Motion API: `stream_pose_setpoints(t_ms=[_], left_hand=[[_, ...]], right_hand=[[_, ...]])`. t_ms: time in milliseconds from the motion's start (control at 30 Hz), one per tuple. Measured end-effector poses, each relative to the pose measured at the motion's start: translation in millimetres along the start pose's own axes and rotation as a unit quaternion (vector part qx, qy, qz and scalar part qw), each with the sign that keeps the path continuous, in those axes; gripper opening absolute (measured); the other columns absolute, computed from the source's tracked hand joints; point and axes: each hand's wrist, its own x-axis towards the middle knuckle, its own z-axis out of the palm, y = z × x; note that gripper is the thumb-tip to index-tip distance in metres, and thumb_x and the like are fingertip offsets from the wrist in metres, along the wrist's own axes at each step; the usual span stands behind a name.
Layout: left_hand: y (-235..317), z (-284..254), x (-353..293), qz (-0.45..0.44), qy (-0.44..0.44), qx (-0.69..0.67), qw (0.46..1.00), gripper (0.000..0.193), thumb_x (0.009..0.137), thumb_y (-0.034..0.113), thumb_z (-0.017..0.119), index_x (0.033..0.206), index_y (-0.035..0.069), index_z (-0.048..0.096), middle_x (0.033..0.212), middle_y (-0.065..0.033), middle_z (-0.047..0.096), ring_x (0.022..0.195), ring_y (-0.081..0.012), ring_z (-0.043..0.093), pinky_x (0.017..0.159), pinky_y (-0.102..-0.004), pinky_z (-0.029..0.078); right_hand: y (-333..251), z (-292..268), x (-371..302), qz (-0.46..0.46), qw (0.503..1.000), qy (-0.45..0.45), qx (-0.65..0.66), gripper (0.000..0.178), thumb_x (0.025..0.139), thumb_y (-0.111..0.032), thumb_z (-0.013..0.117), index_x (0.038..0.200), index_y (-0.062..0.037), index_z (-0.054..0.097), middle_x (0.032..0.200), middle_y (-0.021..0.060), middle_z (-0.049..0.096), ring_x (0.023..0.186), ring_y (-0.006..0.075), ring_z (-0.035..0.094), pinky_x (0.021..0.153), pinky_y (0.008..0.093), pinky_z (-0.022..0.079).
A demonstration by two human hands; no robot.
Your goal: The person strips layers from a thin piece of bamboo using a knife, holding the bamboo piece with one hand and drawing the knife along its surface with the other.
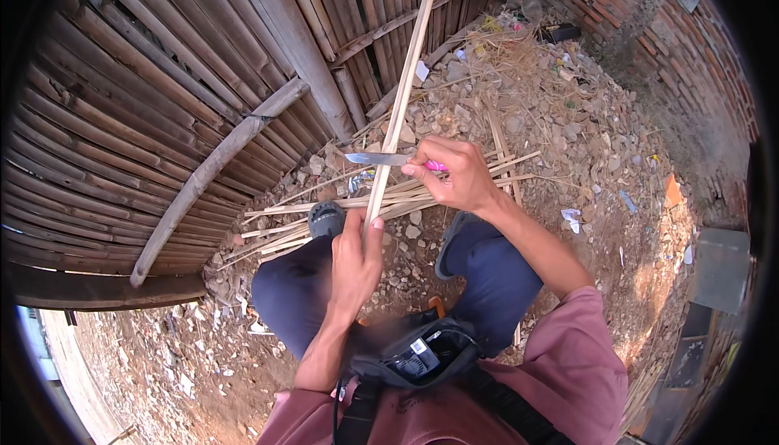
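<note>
My left hand point(355, 255) is closed around the lower end of a long, pale bamboo strip point(403, 88), which slants up and away from me toward the bamboo wall. In my right hand point(456, 174) is a knife point(377, 159) with a pink handle, most of it hidden by my fingers. The blade points left and lies across the strip, some way above my left hand; whether its edge bites into the strip I cannot tell. Beneath my hands, a loose pile of similar split strips point(406, 195) lies on the ground around my feet.
A bamboo pole wall point(187, 104) rises at the left and ahead, with a brick wall point(673, 47) at the far right. Stones and litter cover the ground point(560, 133). An open black pouch point(418, 356) sits at my waist. A grey panel point(720, 270) stands at the right.
</note>
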Motion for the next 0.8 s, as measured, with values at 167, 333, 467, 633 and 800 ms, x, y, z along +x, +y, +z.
stream_pose_setpoints(t_ms=[167,333,467,633,800], left_hand=[[8,-1,0,-0.028,-0.005,-0.020,0.999,0.025,0.113,0.025,0.055,0.113,0.001,0.062,0.079,-0.0102,0.061,0.074,-0.0207,0.055,0.070,-0.0402,0.046],[0,-2,2,0.020,0.008,0.002,1.000,0.023,0.113,0.021,0.055,0.117,-0.001,0.060,0.071,-0.0165,0.067,0.059,-0.0267,0.065,0.059,-0.0426,0.049],[-5,-1,-1,0.024,0.006,0.000,1.000,0.023,0.113,0.022,0.056,0.116,0.000,0.060,0.070,-0.0159,0.066,0.060,-0.0273,0.065,0.060,-0.0438,0.049],[-1,-2,-2,0.000,-0.009,0.001,1.000,0.022,0.113,0.022,0.056,0.115,0.000,0.060,0.071,-0.0157,0.067,0.061,-0.0273,0.067,0.061,-0.0436,0.050],[1,-2,0,0.005,0.002,0.009,1.000,0.022,0.113,0.020,0.055,0.115,-0.001,0.060,0.071,-0.0153,0.068,0.060,-0.0271,0.067,0.061,-0.0427,0.051]], right_hand=[[8,6,-4,-0.016,1.000,0.004,0.017,0.022,0.094,-0.025,0.081,0.085,-0.0083,0.069,0.079,0.0036,0.070,0.063,0.0261,0.069,0.054,0.0400,0.050],[0,6,-1,-0.018,0.999,-0.005,-0.036,0.023,0.094,-0.024,0.081,0.084,-0.0082,0.068,0.080,0.0036,0.070,0.062,0.0254,0.069,0.053,0.0403,0.050],[-8,9,-4,-0.028,0.999,-0.019,-0.001,0.021,0.091,-0.013,0.084,0.083,-0.0010,0.068,0.079,0.0110,0.070,0.067,0.0276,0.071,0.058,0.0379,0.052],[11,2,8,0.001,0.999,0.033,0.024,0.022,0.093,-0.018,0.082,0.084,-0.0031,0.068,0.078,0.0098,0.070,0.066,0.0277,0.070,0.059,0.0407,0.051],[5,5,4,0.003,0.999,-0.014,0.042,0.022,0.093,-0.022,0.081,0.083,-0.0063,0.069,0.078,0.0077,0.071,0.065,0.0283,0.070,0.057,0.0405,0.051]])
